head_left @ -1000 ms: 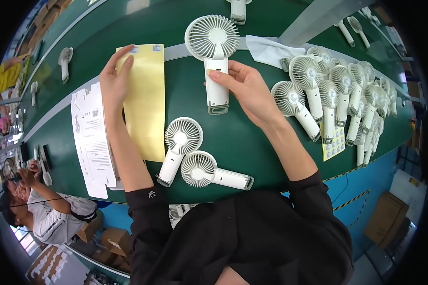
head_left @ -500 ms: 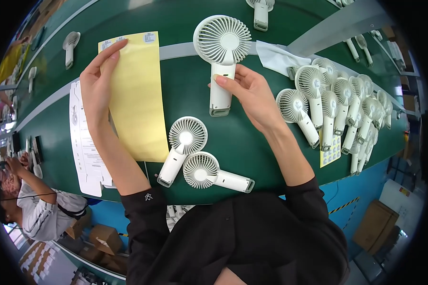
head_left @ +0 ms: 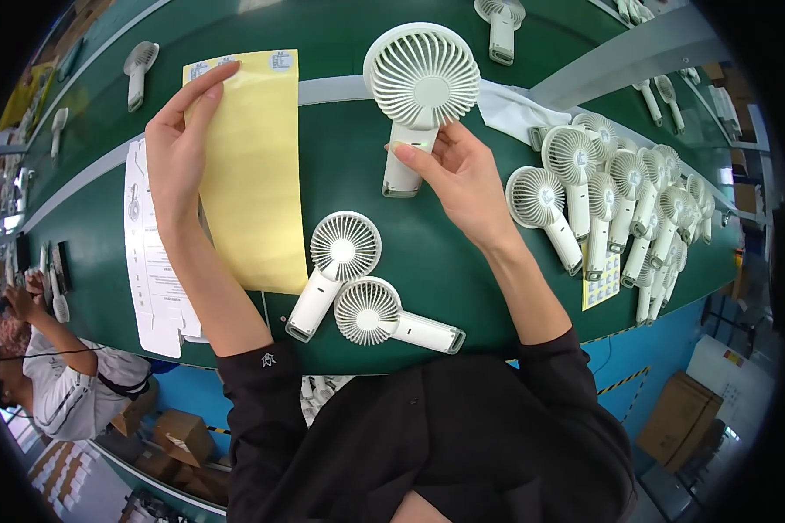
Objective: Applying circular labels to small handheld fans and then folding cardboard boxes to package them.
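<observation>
My right hand point(head_left: 467, 179) is closed round the handle of a white handheld fan point(head_left: 421, 78), thumb in front, fingers behind. This fan is held above the green table with its round grille facing up. My left hand point(head_left: 176, 148) lies over the upper left of a yellow label sheet point(head_left: 253, 192). Its index finger stretches to a small printed label in the top row, with the thumb apart below it. Whether a label is between them cannot be seen. Two more handheld fans, one slanting point(head_left: 344, 253) and one nearly level point(head_left: 384, 315), lie touching between my forearms.
A heap of white fans point(head_left: 628, 183) covers the right side, with a small sticker sheet point(head_left: 602, 283) partly under it. A white cloth point(head_left: 515, 109) lies beyond. Left of my arm is a flat printed carton point(head_left: 153, 270). A grey post point(head_left: 610, 65) slants over the far right. A co-worker point(head_left: 74, 383) sits at left.
The fan in my right hand has risen and tipped, so its handle looks shorter. My left hand stays at the label sheet. The whole view has shifted slightly.
</observation>
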{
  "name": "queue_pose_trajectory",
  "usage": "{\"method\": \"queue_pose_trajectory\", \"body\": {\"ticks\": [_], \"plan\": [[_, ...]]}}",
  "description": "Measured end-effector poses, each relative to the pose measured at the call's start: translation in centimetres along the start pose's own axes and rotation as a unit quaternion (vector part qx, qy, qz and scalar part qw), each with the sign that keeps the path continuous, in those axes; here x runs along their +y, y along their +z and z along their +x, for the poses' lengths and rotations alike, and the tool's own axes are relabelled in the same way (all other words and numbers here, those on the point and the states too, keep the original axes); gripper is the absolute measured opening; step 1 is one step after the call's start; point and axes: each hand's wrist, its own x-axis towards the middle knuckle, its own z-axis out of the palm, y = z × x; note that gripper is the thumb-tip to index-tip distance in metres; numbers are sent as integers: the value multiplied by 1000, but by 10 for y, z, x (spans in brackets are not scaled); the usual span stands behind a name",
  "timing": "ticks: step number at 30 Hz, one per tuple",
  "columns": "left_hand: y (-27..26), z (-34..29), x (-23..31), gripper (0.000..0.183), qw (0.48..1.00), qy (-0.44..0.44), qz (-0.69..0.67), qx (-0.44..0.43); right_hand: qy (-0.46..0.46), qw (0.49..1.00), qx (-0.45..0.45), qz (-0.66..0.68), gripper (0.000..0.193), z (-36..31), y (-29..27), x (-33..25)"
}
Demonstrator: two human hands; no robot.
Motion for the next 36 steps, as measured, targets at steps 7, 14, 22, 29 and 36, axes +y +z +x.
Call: {"method": "queue_pose_trajectory", "body": {"ticks": [7,14,22,29,36], "plan": [[-1,0,0,24,1000,-9,5,3,-72,997,13,-11,40,3,5,12],[1,-1,2,24,1000,-3,-2,-2,-165,968,36,-188,35,13,-10,52],[1,3,-13,25,998,38,-37,-14,87,992,50,-74,34,-10,-4,39],[4,0,7,30,999,31,21,22,152,955,22,-255,33,-4,-6,22],[4,-11,16,29,995,45,-49,-69,-348,846,97,-391,27,30,31,-13]]}}
